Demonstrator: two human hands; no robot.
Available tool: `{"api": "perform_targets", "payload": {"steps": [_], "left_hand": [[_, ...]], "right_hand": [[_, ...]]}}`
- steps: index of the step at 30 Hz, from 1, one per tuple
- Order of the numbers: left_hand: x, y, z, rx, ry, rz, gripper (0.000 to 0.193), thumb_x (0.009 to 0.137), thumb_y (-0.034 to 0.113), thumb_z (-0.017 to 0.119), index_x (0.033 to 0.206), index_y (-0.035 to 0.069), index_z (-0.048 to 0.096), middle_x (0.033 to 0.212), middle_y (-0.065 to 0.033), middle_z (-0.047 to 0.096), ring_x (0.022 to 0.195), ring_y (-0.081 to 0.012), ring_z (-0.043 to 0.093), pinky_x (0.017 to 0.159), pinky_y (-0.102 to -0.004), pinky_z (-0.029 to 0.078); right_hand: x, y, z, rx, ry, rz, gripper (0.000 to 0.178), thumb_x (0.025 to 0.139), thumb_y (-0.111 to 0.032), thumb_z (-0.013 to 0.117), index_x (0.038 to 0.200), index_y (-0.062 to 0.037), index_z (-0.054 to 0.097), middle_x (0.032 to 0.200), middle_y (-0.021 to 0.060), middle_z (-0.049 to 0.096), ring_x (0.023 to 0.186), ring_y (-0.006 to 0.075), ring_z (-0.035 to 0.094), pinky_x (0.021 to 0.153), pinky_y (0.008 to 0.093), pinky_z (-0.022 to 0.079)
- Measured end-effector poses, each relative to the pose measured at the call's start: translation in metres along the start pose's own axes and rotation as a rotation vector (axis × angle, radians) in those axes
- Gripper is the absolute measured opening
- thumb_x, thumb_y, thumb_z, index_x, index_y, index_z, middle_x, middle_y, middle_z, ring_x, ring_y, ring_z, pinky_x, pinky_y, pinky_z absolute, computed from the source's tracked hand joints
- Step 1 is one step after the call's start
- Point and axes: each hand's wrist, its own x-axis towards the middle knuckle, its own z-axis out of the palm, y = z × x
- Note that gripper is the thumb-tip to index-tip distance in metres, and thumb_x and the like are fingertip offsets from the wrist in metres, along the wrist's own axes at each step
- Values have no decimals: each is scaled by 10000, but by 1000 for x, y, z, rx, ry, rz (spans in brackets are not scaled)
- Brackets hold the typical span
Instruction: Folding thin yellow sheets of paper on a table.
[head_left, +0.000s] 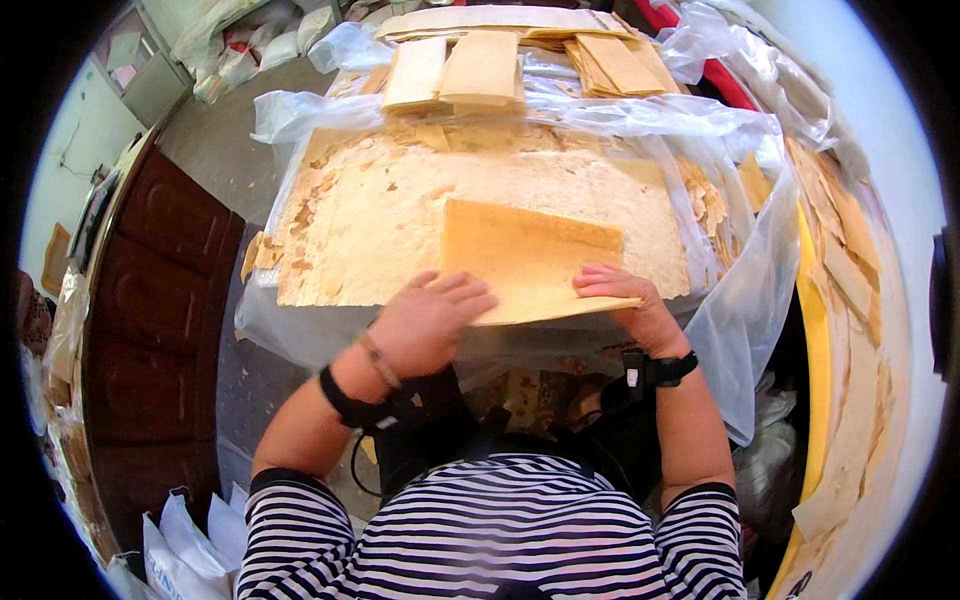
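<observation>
A thin, stiff tan sheet (535,250) lies near the front edge of a wide, pale, rough-surfaced sheet (370,215) on the table. Its exact material I cannot tell; the near edge looks lifted and slightly curved. At that edge's left end is my left hand (430,315), fingers stretched flat over the sheet and slightly blurred. My right hand (635,305) grips the near right corner, fingers on top and the thumb hidden beneath. Black bands circle both wrists.
Folded tan sheets (480,68) are stacked at the back, with another pile (622,65) to their right. Clear plastic film (745,330) hangs over the table's sides. A dark wooden cabinet (160,290) stands left. Flaky tan sheets (850,290) line the right side by a yellow edge.
</observation>
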Motion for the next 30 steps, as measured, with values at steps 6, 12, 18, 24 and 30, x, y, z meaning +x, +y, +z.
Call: {"api": "perform_targets", "payload": {"steps": [6,12,18,24,30], "left_hand": [[2,-71,35,-770,176,80,300,891,187,737,1171,82,708,1241,-36,707,1237,-204,611,1039,-348,476],[28,-62,59,-1143,453,-397,310,998,280,645,1062,-18,700,797,31,642,689,-47,513,612,-245,447],[45,-50,69,-689,569,-664,281,922,281,688,921,2,654,663,-87,602,586,-228,574,561,-358,478],[56,-3,43,121,712,-601,596,913,301,702,1424,73,497,1341,-161,610,1211,-299,582,988,-425,455],[81,2,71,91,359,-127,822,877,561,644,1518,110,397,1595,-124,355,1509,-329,258,1232,-458,179]], "right_hand": [[-3,-2,-1,241,102,253,173,907,-92,709,1064,-34,751,1089,53,743,1106,183,650,1003,348,465],[10,-5,1,246,369,460,282,910,-221,755,1041,28,735,970,31,741,916,105,650,767,284,525],[24,7,10,-77,509,465,372,853,-293,782,1005,43,735,857,138,753,746,212,711,687,333,534],[36,-20,15,-313,460,617,359,837,-274,791,1009,36,735,849,163,750,771,254,726,705,346,539],[40,-28,21,-576,478,666,504,833,-341,779,1221,-38,670,1155,196,687,1019,339,675,851,395,521]]}}
